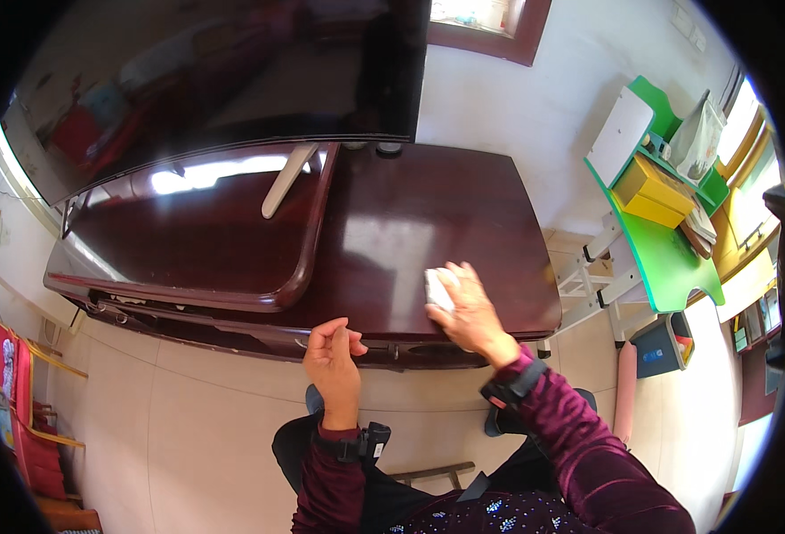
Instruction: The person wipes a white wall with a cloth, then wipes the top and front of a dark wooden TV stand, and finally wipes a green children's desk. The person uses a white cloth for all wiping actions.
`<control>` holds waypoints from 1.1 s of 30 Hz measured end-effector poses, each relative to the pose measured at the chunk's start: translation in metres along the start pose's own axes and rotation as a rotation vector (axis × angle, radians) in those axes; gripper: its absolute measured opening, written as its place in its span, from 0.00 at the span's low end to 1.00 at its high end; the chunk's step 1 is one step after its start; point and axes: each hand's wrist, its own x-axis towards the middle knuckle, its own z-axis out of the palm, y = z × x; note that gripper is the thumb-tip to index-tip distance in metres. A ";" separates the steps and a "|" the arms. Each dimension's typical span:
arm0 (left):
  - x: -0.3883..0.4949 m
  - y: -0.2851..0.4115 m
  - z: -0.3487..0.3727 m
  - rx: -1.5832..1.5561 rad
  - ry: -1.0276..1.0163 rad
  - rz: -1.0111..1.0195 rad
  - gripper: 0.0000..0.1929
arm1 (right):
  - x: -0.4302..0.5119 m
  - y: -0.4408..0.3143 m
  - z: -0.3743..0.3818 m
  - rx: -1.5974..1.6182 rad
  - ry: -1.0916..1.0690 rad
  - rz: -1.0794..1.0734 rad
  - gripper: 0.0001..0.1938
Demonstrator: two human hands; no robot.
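My right hand (467, 312) holds a folded white cloth (439, 292) against the glossy dark reddish-brown top of a low wooden TV cabinet (499, 220). Most of the cloth is hidden beneath the palm and fingers. In front of the cabinet's near edge hovers my left hand (333, 364), its fingers loosely curled with nothing seen in them. Behind it, the cabinet front shows metal drawer pulls (393, 351). A raised wooden panel (219, 247) takes up the left part of the top.
A large flat-screen television (232, 73) overhangs the back left, its pale stand foot (289, 180) on the raised panel. At right are a green child's desk (672, 267) with a yellow box (656, 190) and a grey bin (656, 350). A red chair (22, 387) stands left.
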 end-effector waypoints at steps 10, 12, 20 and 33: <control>0.035 0.002 -0.019 0.092 0.027 -0.003 0.06 | 0.179 -0.118 0.127 -0.096 -0.291 -0.244 0.42; 0.038 0.001 -0.009 0.122 0.041 -0.007 0.06 | 0.203 -0.113 0.129 -0.212 -0.396 -0.283 0.37; 0.046 -0.015 0.021 0.139 -0.003 -0.057 0.05 | 0.236 0.033 0.085 -0.099 -0.166 0.072 0.34; 0.016 -0.010 0.037 0.189 -0.097 -0.005 0.06 | 0.033 0.212 -0.058 -0.263 0.067 0.646 0.33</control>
